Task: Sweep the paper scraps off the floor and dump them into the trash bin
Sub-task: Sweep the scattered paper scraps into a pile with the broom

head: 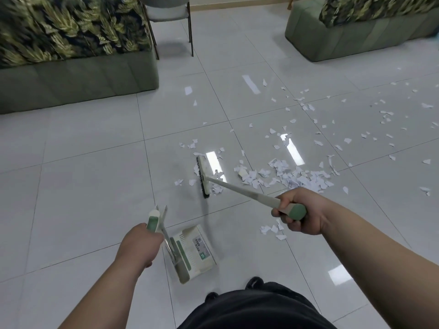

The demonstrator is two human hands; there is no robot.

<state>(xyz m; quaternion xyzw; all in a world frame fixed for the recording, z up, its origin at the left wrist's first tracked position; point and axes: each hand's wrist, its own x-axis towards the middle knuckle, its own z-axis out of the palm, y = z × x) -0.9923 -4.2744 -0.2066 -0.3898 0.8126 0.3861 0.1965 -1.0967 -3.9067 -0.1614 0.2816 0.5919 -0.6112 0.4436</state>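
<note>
My right hand point(299, 211) grips the broom point(240, 189), my left point(140, 245) the dustpan point(192, 254); scraps point(294, 175) look featherlight, easily scattered.

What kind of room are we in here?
Probably an indoor lounge or waiting area: a green sofa with a leaf-print cover on the left, another sofa on the right, a metal-legged chair at the back, and a glossy tiled floor.

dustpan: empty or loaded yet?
Empty as far as visible: the dustpan, held by the left hand, shows no scraps on its face; the paper scraps lie on the floor by the broom.
</note>
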